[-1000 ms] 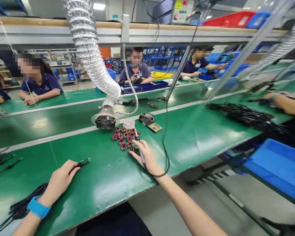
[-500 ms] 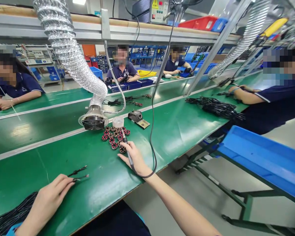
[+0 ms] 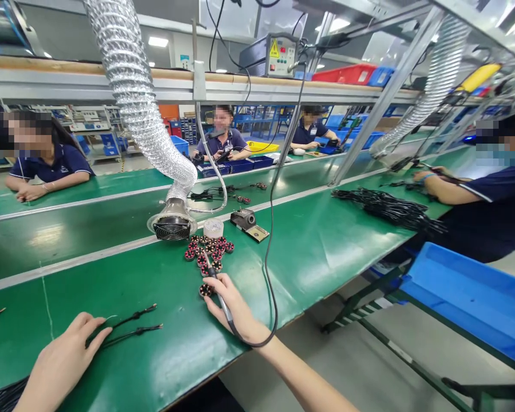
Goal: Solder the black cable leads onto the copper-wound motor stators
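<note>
On the green bench (image 3: 309, 269), the right grip (image 3: 234, 303) clamps a soldering iron (image 3: 224, 309), its tip among the red coils (image 3: 208, 246); the left grip (image 3: 64, 360) lies open, fingers apart, just beside two black leads (image 3: 131, 326).

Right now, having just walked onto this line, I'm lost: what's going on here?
At a green workbench, the right hand holds a soldering iron at a cluster of small round red-and-black parts, beside a fume extractor hood. The left hand lies by two black wires. Further along on the right, a co-worker's hands work near a black wire bundle.
</note>
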Motion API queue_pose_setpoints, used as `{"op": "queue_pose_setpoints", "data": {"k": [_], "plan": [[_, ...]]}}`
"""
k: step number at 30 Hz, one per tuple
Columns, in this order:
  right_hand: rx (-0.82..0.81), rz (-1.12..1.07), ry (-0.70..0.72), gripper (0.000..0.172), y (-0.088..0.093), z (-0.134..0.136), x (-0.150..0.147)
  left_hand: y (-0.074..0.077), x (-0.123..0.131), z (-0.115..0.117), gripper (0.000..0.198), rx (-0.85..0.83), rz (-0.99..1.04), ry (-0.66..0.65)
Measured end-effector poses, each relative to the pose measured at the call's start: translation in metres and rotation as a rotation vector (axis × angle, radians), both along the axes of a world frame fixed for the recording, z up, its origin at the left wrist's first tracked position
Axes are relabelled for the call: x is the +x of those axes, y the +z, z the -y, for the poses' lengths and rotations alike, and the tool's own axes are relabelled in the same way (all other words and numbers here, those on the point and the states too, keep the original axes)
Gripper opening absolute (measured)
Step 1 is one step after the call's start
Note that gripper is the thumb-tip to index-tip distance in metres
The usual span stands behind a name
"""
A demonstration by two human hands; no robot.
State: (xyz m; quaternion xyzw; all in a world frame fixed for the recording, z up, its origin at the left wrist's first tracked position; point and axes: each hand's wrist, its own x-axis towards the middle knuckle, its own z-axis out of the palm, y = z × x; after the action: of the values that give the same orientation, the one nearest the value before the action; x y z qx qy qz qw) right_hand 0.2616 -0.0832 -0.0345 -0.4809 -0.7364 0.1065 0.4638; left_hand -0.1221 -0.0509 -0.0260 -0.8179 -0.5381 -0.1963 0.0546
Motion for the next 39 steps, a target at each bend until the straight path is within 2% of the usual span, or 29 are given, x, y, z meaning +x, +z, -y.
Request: {"op": "queue_pose_setpoints", "data": {"k": [3,7,13,16,19,21,23,26,30,34,39], "plan": [[-0.015,0.026,0.098,0.045,0.004,-0.005,-0.011,-0.004,0.005,0.008,0.04,0.02,-0.081,0.028],[-0.043,0.077,0.21,0.044,0.005,-0.024,-0.032,0.001,0.014,0.013,0.038,0.016,-0.141,-0.028],[-0.02,0.128,0.377,0.04,0.006,-0.064,-0.065,0.007,0.01,0.004,0.041,-0.054,-0.226,-0.089],[-0.014,0.172,0.468,0.038,0.011,-0.085,-0.078,0.021,0.008,-0.005,0.037,-0.162,-0.197,-0.09],[-0.015,0.165,0.51,0.037,0.011,-0.1,-0.092,0.043,0.014,-0.021,0.035,-0.264,-0.013,-0.032],[-0.001,0.122,0.498,0.037,0.006,-0.106,-0.1,0.056,0.024,-0.037,0.036,-0.304,0.119,0.049],[-0.002,0.081,0.446,0.038,-0.002,-0.11,-0.106,0.061,0.037,-0.056,0.036,-0.335,0.215,0.095],[-0.022,0.026,0.402,0.041,-0.011,-0.113,-0.109,0.054,0.062,-0.078,0.036,-0.416,0.322,0.081],[-0.039,-0.023,0.433,0.049,-0.016,-0.113,-0.108,0.036,0.084,-0.085,0.039,-0.505,0.402,0.084],[-0.052,-0.054,0.474,0.05,-0.018,-0.116,-0.108,0.025,0.084,-0.083,0.037,-0.577,0.526,0.098],[-0.077,-0.073,0.469,0.045,-0.016,-0.118,-0.107,0.023,0.086,-0.085,0.035,-0.715,0.672,0.058]]}}
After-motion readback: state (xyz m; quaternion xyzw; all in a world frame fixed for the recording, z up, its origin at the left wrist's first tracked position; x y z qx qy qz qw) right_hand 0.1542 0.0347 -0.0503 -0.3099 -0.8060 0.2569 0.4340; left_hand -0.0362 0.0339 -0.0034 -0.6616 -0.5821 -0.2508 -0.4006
